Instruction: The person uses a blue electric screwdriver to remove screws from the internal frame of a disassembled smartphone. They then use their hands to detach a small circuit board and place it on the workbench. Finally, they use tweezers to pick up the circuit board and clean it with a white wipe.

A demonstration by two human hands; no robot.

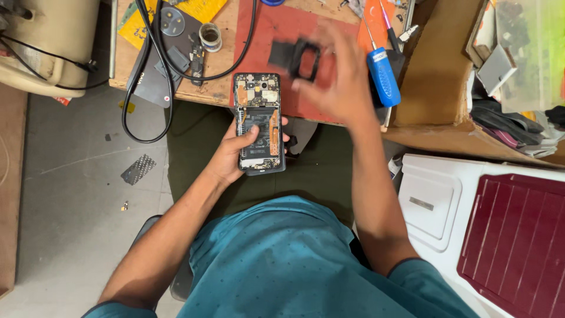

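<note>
My left hand (229, 154) cradles an opened smartphone (258, 121) with its back cover off, so the battery and circuit board show. It is held over my lap at the near edge of the workbench. My right hand (338, 76) is raised above the red mat (282, 41), blurred by motion, with its fingers pinching a small black plastic frame piece (297, 58).
On the wooden bench lie a blue-handled screwdriver (382, 73), a black phone back cover (158, 70), a tape roll (210, 36) and a looping black cable (153, 88). A cardboard box (435, 70) of parts stands at right. A white and maroon case (488, 229) sits beside my right arm.
</note>
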